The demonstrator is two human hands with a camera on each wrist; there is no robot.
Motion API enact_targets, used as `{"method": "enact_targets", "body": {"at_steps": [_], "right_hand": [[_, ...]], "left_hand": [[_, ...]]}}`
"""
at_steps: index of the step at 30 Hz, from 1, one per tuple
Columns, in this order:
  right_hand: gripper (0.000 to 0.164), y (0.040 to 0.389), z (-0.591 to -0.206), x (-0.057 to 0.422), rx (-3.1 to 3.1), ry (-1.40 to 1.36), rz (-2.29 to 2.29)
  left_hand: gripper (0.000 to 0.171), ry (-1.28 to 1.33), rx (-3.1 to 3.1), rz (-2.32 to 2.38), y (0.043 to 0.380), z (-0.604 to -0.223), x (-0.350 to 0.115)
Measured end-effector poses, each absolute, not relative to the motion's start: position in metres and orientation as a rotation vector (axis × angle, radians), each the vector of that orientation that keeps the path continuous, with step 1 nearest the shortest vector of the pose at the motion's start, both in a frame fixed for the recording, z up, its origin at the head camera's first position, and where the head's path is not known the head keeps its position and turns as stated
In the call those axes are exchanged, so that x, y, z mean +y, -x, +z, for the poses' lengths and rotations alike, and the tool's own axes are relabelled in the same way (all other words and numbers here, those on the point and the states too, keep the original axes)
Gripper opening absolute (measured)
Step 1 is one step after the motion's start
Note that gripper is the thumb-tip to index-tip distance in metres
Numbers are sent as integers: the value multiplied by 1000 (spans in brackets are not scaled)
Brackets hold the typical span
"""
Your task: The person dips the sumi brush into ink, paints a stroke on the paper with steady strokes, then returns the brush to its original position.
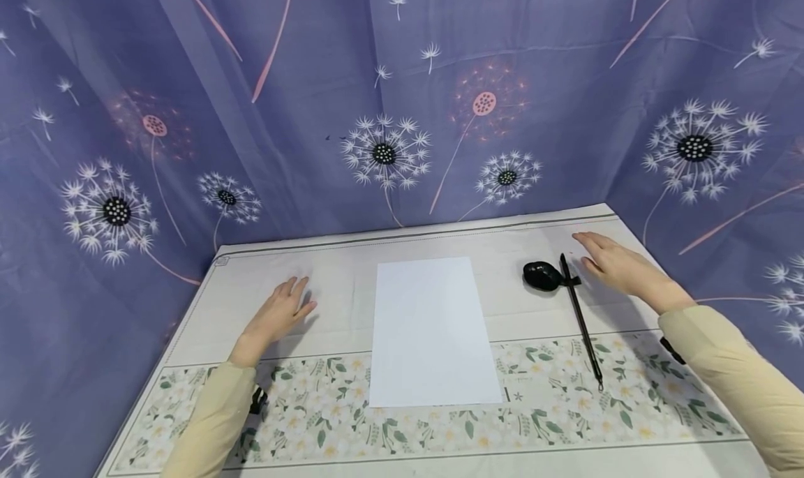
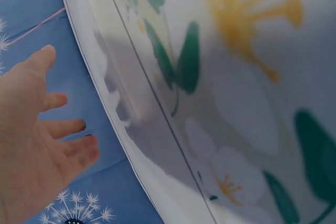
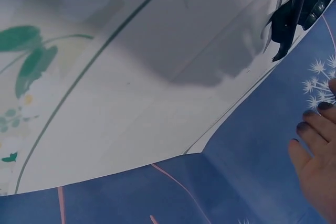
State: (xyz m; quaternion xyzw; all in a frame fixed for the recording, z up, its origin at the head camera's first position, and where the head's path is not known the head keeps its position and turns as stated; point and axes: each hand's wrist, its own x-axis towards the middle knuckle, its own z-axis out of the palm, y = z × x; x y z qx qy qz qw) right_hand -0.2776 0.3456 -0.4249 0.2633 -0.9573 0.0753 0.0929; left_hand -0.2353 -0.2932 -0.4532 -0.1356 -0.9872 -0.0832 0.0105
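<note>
A blank white sheet of paper [image 1: 433,331] lies upright in the middle of the table. To its right is a slim black writing brush [image 1: 583,317] with a small loop at its near end. Its far part lies across a black holder joined to a glossy, rounded black dish [image 1: 541,275]. My left hand [image 1: 276,314] hovers left of the paper, fingers spread and holding nothing. Just right of the brush, my right hand [image 1: 618,263] stretches out with straight fingers, also holding nothing. The right wrist view shows the dark brush shaft [image 3: 298,9] by the dish at the upper right.
A white cloth [image 1: 326,289] with a flowered band [image 1: 301,415] covers the table. Purple-blue curtains [image 1: 314,80] with dandelion prints hang along the back and both sides, right at the table's edges.
</note>
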Motion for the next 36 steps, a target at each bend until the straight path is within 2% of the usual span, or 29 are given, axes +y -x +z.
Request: {"method": "enact_targets", "body": {"at_steps": [7, 23, 36], "right_hand": [[48, 274, -422, 345, -2848, -780, 201], [58, 267, -424, 343, -2721, -911, 218], [38, 265, -423, 335, -2736, -893, 264]], "left_hand": [[62, 485, -3100, -303, 229, -453, -288], [59, 584, -3084, -401, 221, -450, -268], [55, 634, -3071, -582, 217, -449, -255]]}}
